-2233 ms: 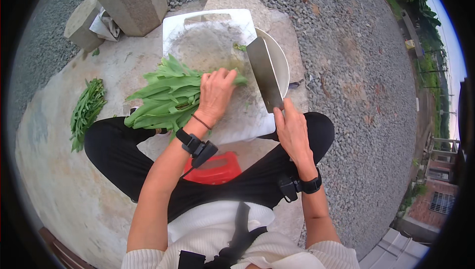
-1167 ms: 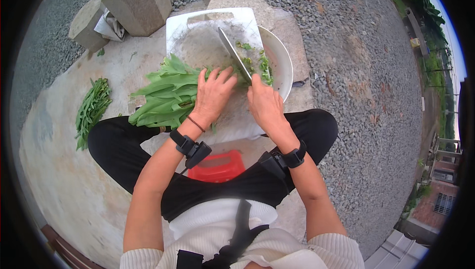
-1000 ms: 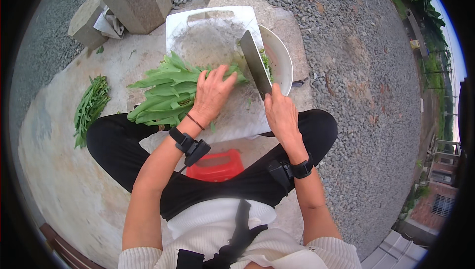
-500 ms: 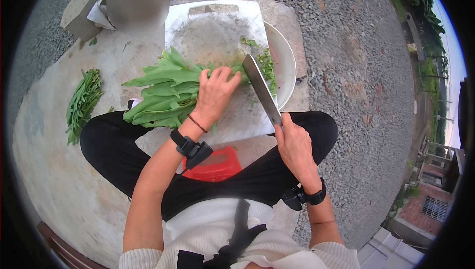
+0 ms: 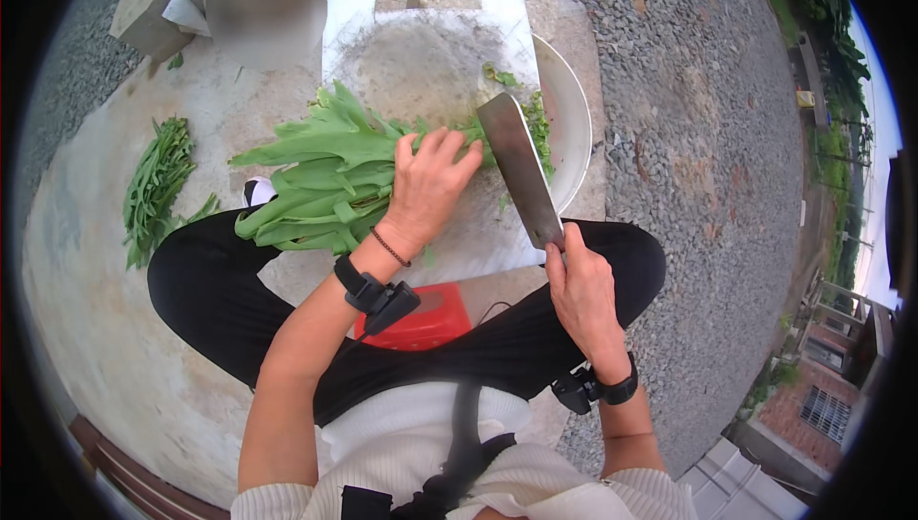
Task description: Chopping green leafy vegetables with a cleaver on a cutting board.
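One leafy bunch (image 5: 320, 171) lies gripped under left hand (image 5: 430, 185); right hand (image 5: 587, 295) clasps a cleaver (image 5: 522, 171).

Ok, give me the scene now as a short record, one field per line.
left hand: grips leafy greens
right hand: holds cleaver at near end
cutting board: white, partly under the leafy greens
chopped bits: along the cutting board's right edge
basin: pale, partly hidden by the cutting board
smaller bunch: on concrete, left of the leafy greens

left hand (image 5: 430, 183) curled palm-down, right hand (image 5: 586, 292) clenched
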A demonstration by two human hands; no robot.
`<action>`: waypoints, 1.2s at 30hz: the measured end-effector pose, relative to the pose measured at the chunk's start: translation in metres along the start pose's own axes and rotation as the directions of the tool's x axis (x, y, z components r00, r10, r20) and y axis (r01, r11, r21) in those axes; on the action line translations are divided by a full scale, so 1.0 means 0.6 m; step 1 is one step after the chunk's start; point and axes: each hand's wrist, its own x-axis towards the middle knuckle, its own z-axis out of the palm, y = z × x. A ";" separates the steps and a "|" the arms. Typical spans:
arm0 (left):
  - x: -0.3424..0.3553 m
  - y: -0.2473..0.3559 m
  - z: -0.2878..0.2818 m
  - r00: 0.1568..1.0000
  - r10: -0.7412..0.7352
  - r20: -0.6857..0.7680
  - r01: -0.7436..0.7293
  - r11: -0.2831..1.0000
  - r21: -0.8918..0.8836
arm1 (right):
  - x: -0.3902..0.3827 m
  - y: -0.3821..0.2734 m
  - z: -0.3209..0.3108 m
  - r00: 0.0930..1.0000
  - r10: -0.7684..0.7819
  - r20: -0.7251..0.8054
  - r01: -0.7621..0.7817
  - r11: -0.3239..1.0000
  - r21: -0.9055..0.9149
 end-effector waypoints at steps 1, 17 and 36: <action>0.001 0.001 0.000 1.000 0.009 -0.013 -0.009 1.000 -0.002 | -0.001 -0.002 0.001 0.999 0.029 0.020 -0.029 0.999 -0.023; -0.002 0.010 0.004 1.000 0.012 -0.018 -0.011 1.000 0.016 | 0.132 -0.032 0.096 0.980 -0.124 -0.156 0.101 0.984 -0.149; -0.006 -0.006 0.013 0.995 0.055 -0.083 -0.049 0.996 0.072 | 0.108 0.049 0.035 0.955 0.064 -0.290 -0.065 0.998 0.009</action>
